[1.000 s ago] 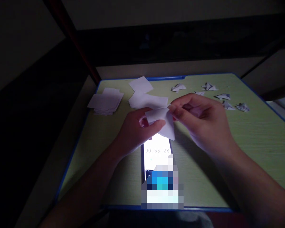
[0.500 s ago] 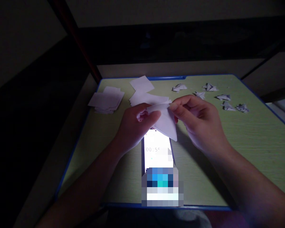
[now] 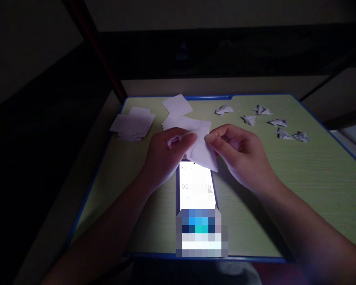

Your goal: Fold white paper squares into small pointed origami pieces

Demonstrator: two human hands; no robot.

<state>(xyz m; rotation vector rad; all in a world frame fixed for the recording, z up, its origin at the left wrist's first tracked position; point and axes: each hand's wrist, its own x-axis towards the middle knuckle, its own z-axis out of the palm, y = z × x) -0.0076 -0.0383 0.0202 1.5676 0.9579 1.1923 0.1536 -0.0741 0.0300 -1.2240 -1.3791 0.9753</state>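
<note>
A white sheet of paper [image 3: 204, 152], folded at least in part, is held between my two hands above the top end of a lit phone [image 3: 195, 180]. My left hand [image 3: 169, 154] pinches its left side, thumb on top and fingers behind. On the right edge, my right hand [image 3: 239, 148] grips the paper between thumb and fingertips. The lower corner of the paper hangs free over the phone. Behind my hands lie loose white sheets [image 3: 185, 122], partly hidden by the held paper.
A stack of white paper pieces [image 3: 133, 123] lies at the left of the green, blue-edged table [image 3: 302, 178]. One square sheet [image 3: 177, 104] is near the back edge. Several small folded paper figures [image 3: 249, 120] are spread at the back right. The surroundings are dark.
My right hand has shifted slightly left and down along the paper's edge. The upper flap, raised before, now lies flatter. My left hand stays on the paper's left side.
</note>
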